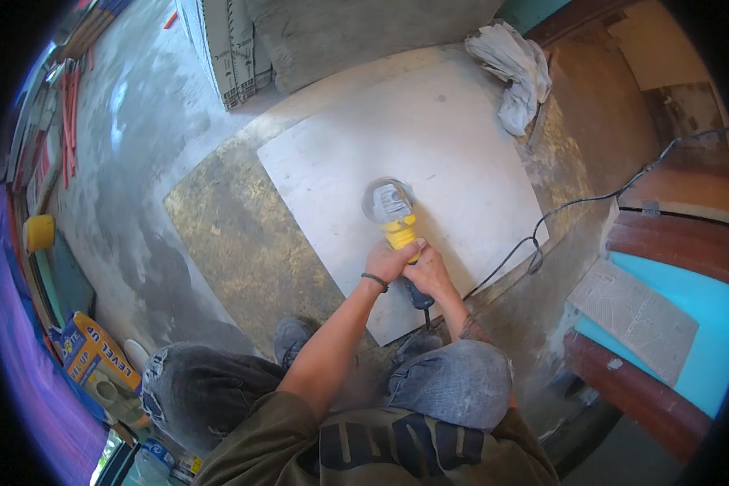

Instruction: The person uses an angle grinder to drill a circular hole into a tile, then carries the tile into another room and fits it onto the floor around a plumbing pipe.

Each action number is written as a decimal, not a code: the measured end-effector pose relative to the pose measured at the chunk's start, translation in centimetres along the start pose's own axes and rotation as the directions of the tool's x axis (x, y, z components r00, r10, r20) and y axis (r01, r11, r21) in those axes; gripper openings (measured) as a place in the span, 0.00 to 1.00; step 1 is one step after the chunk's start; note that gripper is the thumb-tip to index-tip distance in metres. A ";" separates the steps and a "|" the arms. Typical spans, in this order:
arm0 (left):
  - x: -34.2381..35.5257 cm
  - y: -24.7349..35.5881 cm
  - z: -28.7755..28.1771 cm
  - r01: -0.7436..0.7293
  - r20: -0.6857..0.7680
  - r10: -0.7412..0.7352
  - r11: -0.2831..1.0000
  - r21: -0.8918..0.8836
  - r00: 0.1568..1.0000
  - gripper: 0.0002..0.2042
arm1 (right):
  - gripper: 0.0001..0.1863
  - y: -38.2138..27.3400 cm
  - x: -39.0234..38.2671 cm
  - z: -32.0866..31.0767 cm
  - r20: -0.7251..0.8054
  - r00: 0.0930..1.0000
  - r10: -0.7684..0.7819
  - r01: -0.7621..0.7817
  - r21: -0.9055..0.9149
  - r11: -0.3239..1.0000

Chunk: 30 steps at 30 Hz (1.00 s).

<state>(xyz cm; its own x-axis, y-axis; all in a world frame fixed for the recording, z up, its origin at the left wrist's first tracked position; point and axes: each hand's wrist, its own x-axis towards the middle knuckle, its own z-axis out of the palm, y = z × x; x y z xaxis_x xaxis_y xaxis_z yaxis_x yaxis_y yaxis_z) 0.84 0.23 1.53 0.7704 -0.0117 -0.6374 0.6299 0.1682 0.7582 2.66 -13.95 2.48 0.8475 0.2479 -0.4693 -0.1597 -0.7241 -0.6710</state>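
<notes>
Both my hands are closed around a yellow and black angle grinder, held low over a large pale tile or board. My left hand wraps the yellow body just behind the grey head and wears a dark band at the wrist. My right hand grips farther back, by the black rear end. The round disc at the grinder's head points away from me; whether it touches the pale surface I cannot tell. From the grinder's tail a black cord loops off to the right.
Under the pale piece lies a worn, yellow-stained board. A crumpled whitish sack lies at the far right, a cardboard box at the far left. A ridged grey tile rests on the turquoise-and-red step. Bags stand at left.
</notes>
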 end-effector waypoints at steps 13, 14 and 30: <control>0.0 -0.7 -0.2 -0.032 0.006 0.032 0.999 -0.036 0.999 0.22 | 0.32 -1.5 -0.9 -0.2 -0.041 0.999 -0.033 0.033 -0.001 0.999; 0.1 -0.7 -0.2 -0.038 -0.002 0.038 0.999 -0.026 0.999 0.21 | 0.32 -1.7 -0.9 -0.2 -0.038 0.999 -0.022 0.023 0.007 1.000; 0.4 -0.7 0.0 -0.048 0.041 0.053 0.992 -0.114 0.998 0.20 | 0.33 -1.5 -0.6 -0.4 -0.022 0.999 0.040 -0.040 -0.011 0.999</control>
<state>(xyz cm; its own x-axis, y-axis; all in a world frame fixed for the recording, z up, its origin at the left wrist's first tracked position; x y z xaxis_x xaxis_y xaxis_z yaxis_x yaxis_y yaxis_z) 0.74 0.08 0.75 0.8063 -0.0428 -0.5899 0.5765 0.2799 0.7676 2.58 -13.28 4.01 0.8515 0.2044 -0.4829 -0.1881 -0.7406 -0.6451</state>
